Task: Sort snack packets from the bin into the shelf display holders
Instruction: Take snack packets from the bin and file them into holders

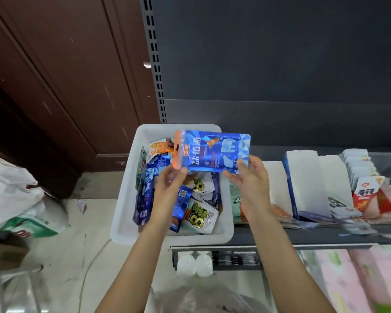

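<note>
We hold a blue snack packet (213,152) up above the white bin (126,199), turned sideways so its orange header strip stands at the left. Our left hand (169,190) pinches the packet's lower left corner between thumb and fingers; our right hand (253,179) pinches the lower right corner the same way. In the bin below lie more packets (blue ones mostly, and pale ones printed with green slices (200,216)), heaped at all angles. The bin sits at the left end of a dark shelf (325,238). To its right on that shelf stand white display holders (307,177), side by side, and past them a row of red and white packets (366,193). A white plastic bag (11,190) rests on the floor at far left.
</note>
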A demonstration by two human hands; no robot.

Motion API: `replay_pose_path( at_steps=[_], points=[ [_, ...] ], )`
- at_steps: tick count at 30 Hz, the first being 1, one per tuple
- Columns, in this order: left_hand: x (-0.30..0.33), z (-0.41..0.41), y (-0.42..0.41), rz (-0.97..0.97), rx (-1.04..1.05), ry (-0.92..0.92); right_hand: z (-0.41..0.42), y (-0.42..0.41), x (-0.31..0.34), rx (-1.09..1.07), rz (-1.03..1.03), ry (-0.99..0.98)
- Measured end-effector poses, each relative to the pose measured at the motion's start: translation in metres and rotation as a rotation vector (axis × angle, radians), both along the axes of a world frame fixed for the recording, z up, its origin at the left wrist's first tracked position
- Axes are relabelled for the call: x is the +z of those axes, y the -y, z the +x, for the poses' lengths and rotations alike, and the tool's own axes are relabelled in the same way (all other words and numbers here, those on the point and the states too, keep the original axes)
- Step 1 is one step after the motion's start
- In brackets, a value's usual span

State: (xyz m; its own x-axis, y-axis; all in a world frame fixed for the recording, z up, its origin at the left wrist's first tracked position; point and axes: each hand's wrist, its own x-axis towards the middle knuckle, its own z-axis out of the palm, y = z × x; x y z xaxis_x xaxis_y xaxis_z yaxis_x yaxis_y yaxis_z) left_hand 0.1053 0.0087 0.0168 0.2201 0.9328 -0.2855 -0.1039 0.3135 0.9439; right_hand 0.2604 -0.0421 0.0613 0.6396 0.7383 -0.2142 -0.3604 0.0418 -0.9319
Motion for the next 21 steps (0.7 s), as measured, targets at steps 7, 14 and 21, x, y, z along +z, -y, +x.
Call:
replay_pose_path(
  at_steps=[7, 14, 21],
  points=[
    [0.033, 0.027, 0.008, 0.078, 0.147, 0.179, -0.015, 0.014, -0.016, 0.202, -0.104, -0.138],
    [0.044, 0.039, -0.006, 0.601, -0.292, -0.264, 0.025, 0.036, 0.004, 0.162, -0.072, 0.846],
    [0.064, 0.111, 0.007, 0.978, -0.455, -0.356, 0.099, 0.073, 0.034, 0.106, -0.137, 1.201]
  ],
)
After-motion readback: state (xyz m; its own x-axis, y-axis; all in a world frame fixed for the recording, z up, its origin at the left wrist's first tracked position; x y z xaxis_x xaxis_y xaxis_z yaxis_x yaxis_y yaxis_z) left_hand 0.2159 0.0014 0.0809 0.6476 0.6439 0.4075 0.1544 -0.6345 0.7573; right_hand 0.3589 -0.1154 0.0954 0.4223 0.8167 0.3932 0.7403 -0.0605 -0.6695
